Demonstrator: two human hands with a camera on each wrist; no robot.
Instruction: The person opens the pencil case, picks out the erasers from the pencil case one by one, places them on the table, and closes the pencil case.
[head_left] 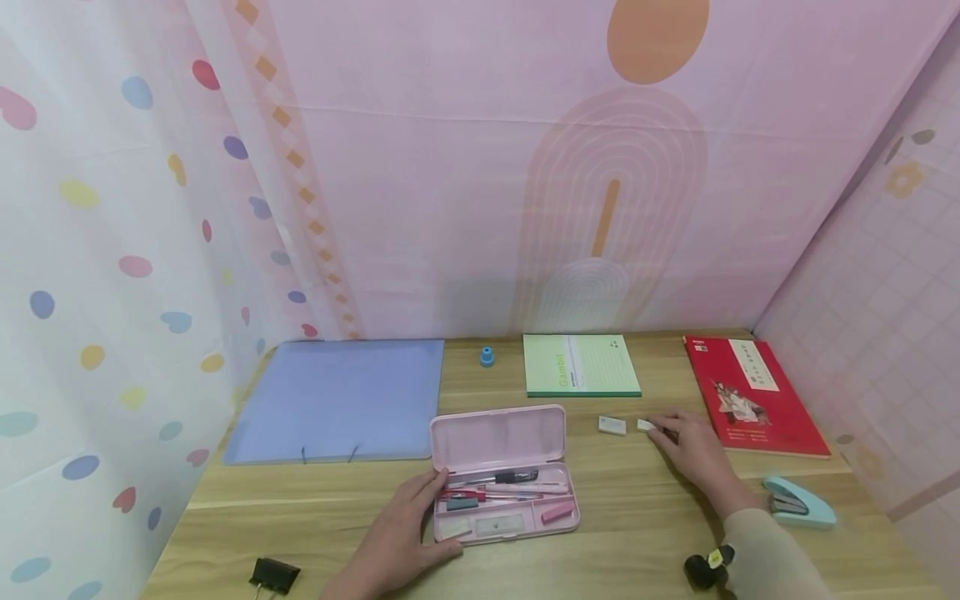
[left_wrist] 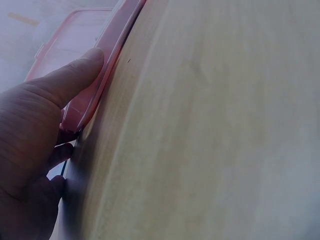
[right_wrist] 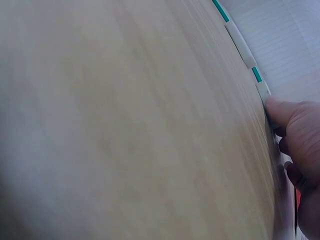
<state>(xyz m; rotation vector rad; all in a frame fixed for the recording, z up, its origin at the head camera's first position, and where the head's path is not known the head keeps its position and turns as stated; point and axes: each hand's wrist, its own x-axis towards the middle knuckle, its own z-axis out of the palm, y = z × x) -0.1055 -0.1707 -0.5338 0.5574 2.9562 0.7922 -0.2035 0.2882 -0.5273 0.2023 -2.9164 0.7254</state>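
Closest in, my left hand (head_left: 405,531) grips the near-left corner of the open pink pencil case (head_left: 498,442), thumb along the front, fingers up the side! Pens (head_left: 516,477) and a pink block (head_left: 557,512) lie inside. Across to my right hand (head_left: 693,454): thumb and fingertips pinch a small white block (head_left: 644,426) on the worktop (head_left: 600,558), right of the case, with a larger white block (head_left: 612,426) just beside it. Further out, a green notebook (head_left: 600,367) behind, red book (head_left: 795,417) and turquoise stapler (head_left: 816,510) right, blue folder (head_left: 337,400) left!

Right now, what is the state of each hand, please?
Left hand: closed, holding the pink pencil case by its side.
Right hand: closed, pinching the smaller white eraser.
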